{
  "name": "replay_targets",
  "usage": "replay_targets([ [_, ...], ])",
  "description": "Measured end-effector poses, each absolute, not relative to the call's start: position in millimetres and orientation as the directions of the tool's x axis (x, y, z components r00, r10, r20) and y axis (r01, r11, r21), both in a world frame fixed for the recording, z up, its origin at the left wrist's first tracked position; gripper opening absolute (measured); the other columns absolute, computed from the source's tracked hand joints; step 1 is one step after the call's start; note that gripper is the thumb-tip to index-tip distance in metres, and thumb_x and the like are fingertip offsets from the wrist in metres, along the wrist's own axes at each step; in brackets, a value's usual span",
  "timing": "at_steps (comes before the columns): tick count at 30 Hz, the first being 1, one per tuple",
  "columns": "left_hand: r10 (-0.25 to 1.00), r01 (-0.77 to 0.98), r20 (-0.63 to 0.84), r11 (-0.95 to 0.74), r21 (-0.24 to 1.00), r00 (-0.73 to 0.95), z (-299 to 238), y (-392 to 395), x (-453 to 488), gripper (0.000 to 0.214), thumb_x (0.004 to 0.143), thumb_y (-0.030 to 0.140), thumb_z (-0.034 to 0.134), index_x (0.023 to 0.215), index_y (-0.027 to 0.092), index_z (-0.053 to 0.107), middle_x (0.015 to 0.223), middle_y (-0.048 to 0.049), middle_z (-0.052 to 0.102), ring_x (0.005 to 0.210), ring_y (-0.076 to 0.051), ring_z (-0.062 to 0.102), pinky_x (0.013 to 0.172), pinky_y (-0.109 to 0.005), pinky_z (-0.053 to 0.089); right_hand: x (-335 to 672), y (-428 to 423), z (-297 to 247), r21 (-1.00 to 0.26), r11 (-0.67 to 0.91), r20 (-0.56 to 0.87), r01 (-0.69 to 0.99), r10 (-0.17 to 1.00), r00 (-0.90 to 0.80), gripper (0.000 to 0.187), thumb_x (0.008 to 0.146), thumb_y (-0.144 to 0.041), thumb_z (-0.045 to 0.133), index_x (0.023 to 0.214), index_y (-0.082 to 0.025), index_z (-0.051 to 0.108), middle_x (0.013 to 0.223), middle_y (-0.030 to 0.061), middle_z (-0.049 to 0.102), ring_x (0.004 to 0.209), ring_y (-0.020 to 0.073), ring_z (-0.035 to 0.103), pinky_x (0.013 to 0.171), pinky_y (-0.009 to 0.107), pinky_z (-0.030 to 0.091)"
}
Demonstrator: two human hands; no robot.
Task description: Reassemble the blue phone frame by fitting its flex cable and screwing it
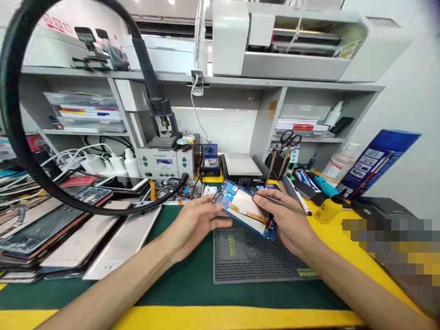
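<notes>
Both hands hold up an opened phone [244,201] with a blue frame, tilted above the repair mat. Inside it show a pale battery area, an orange flex cable and blue board sections. My left hand [195,220] grips its left end, thumb on the near edge and fingers behind. My right hand [288,217] is closed at the right end, holding thin dark metal tweezers [275,200] between thumb and fingers, their tip over the phone. Under the phone lies a grey textured mat [261,268] on the green work surface [185,284].
Stacked phone parts [82,233] crowd the left. A hot-air station [165,162] with a thick black hose [10,105] stands behind. A heating plate [242,167], scissors [290,138] in a holder, a yellow bottle [328,211] and a marker [300,197] sit at the back right.
</notes>
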State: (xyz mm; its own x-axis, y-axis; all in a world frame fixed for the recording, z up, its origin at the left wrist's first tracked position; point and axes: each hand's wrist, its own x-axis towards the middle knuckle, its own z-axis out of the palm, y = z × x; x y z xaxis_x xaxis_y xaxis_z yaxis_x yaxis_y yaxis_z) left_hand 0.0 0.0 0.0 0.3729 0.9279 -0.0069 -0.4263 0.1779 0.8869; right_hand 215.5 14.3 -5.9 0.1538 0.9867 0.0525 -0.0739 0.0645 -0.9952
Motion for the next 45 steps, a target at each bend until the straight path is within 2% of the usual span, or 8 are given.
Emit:
replay_targets([
  [10,0.96,-0.315,-0.013,0.105,0.943,0.28,-8,-6,9,0.012,0.094,0.026,0.06,0.102,0.016,0.061,0.101,-0.0075,0.069,0.087,-0.018,0.065,0.07,-0.031,0.057,210,0,-8,-0.98,0.186,0.193,0.077,0.977,0.092,0.028,0.078,-0.046,0.08,0.082,-0.02,0.072,0.08,0.0032,0.073,0.07,0.0192,0.065,0.058,0.028,0.053],
  [16,0.949,-0.139,0.004,0.041,0.989,0.315,-4,-13,4,0.017,0.092,0.031,0.064,0.094,0.014,0.066,0.084,-0.0037,0.067,0.07,-0.012,0.059,0.061,-0.022,0.048,215,-16,9,-0.882,0.416,0.458,0.223,0.869,0.187,0.025,0.092,-0.04,0.07,0.11,-0.024,0.072,0.082,0.0023,0.077,0.076,0.017,0.072,0.075,0.027,0.059],
  [22,0.914,-0.056,0.048,-0.027,0.998,0.403,0,-24,10,0.025,0.094,0.037,0.06,0.107,0.018,0.067,0.078,0.0,0.062,0.061,-0.011,0.055,0.051,-0.02,0.045,209,-36,2,-0.81,0.526,0.527,0.26,0.847,-0.07,0.012,0.093,-0.028,0.07,0.105,-0.028,0.067,0.084,-0.0015,0.081,0.07,0.0148,0.077,0.068,0.021,0.063],
  [27,0.889,-0.042,0.043,-0.026,0.999,0.456,-1,-28,14,0.022,0.095,0.031,0.057,0.11,0.019,0.068,0.077,0.002,0.06,0.062,-0.011,0.055,0.05,-0.019,0.047,211,-38,3,-0.596,0.69,0.629,0.41,0.719,-0.297,0.013,0.09,-0.019,0.071,0.096,-0.03,0.072,0.088,-0.0044,0.077,0.078,0.0112,0.074,0.072,0.017,0.057],
  [35,0.876,-0.115,-0.033,0.1,0.988,0.481,0,-27,15,0.023,0.09,0.03,0.067,0.108,0.017,0.069,0.08,-0.0011,0.068,0.066,-0.013,0.061,0.05,-0.018,0.052,210,-37,2,-0.644,0.625,0.545,0.441,0.779,-0.309,0.011,0.093,-0.022,0.069,0.096,-0.032,0.069,0.089,-0.0058,0.075,0.078,0.0115,0.072,0.073,0.019,0.056],
  [38,0.883,-0.189,-0.116,0.223,0.956,0.454,0,-21,12,0.027,0.092,0.032,0.065,0.112,0.014,0.067,0.087,-0.0065,0.072,0.068,-0.017,0.067,0.051,-0.025,0.058,211,-30,1,-0.724,0.499,0.504,0.476,0.854,-0.13,0.01,0.099,-0.032,0.06,0.103,-0.031,0.069,0.075,-0.0049,0.072,0.06,0.0116,0.065,0.059,0.022,0.053],
  [41,0.931,-0.256,-0.114,0.21,0.943,0.346,-1,-12,7,0.026,0.095,0.034,0.061,0.112,0.015,0.065,0.097,-0.0088,0.072,0.079,-0.02,0.069,0.059,-0.029,0.062,211,-20,0,-0.791,0.377,0.435,0.482,0.9,0.01,0.025,0.102,-0.043,0.051,0.113,-0.029,0.068,0.091,0.0008,0.076,0.067,0.0151,0.066,0.064,0.027,0.054],
  [45,0.978,-0.289,-0.067,0.122,0.949,0.195,1,-9,6,0.024,0.094,0.034,0.064,0.109,0.016,0.063,0.1,-0.0081,0.071,0.084,-0.02,0.069,0.068,-0.032,0.063,206,-12,-5,-0.818,0.364,0.322,0.445,0.931,-0.171,0.049,0.08,-0.046,0.08,0.122,-0.025,0.065,0.112,0.0059,0.073,0.095,0.0262,0.069,0.08,0.037,0.057],
])
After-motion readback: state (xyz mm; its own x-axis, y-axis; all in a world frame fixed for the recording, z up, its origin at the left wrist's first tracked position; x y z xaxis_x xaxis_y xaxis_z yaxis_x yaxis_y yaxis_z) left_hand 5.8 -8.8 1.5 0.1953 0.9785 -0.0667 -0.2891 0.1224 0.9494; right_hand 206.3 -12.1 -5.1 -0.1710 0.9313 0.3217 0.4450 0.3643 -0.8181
